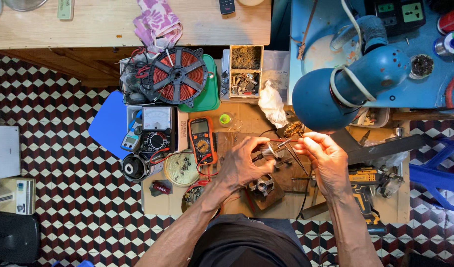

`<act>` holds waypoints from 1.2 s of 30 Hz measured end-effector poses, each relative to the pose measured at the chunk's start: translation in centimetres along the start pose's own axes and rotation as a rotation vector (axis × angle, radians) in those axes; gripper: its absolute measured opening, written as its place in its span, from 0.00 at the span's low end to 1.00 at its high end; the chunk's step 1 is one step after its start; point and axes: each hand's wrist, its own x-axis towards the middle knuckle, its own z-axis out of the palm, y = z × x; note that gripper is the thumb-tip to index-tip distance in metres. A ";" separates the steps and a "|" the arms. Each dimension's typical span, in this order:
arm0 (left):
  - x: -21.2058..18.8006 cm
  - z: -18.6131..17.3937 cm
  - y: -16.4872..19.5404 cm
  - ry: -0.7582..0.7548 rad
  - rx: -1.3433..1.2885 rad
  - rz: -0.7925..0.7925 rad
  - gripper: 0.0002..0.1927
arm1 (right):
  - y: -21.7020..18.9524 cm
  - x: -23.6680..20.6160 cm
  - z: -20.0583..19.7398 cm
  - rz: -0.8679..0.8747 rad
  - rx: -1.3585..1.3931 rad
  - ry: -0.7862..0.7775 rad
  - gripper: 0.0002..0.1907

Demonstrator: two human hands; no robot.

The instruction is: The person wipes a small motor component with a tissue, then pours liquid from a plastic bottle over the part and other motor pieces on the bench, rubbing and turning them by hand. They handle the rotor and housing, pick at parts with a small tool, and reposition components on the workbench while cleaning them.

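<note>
My left hand [244, 160] grips a small shiny metal cylindrical part [272, 150] above the low wooden work board [237, 200]. My right hand [323, 155] holds a thin wire or probe tip [286, 142] against that part's end, fingers pinched. Slim tweezers or probes [298, 160] hang down between the two hands. Under my hands lies another small metal motor-like piece [263, 185] on a wooden block.
An orange digital multimeter [202, 140] and an analog meter [157, 129] lie to the left. A red copper coil disc [180, 75] sits on a green box. A blue desk lamp [345, 86] hangs over the right. A yellow cordless drill [364, 190] lies right. Patterned tile floor surrounds.
</note>
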 end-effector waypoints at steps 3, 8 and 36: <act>0.5 0.5 0.1 -0.026 0.044 0.035 0.25 | 0.0 0.3 -0.3 -0.003 -0.042 0.027 0.12; 1.2 1.2 0.1 -0.041 0.067 0.075 0.26 | 0.4 0.5 -0.7 -0.043 -0.107 0.026 0.12; 1.5 1.4 0.5 0.043 0.137 0.248 0.28 | 0.6 -0.3 0.5 0.106 0.057 0.028 0.11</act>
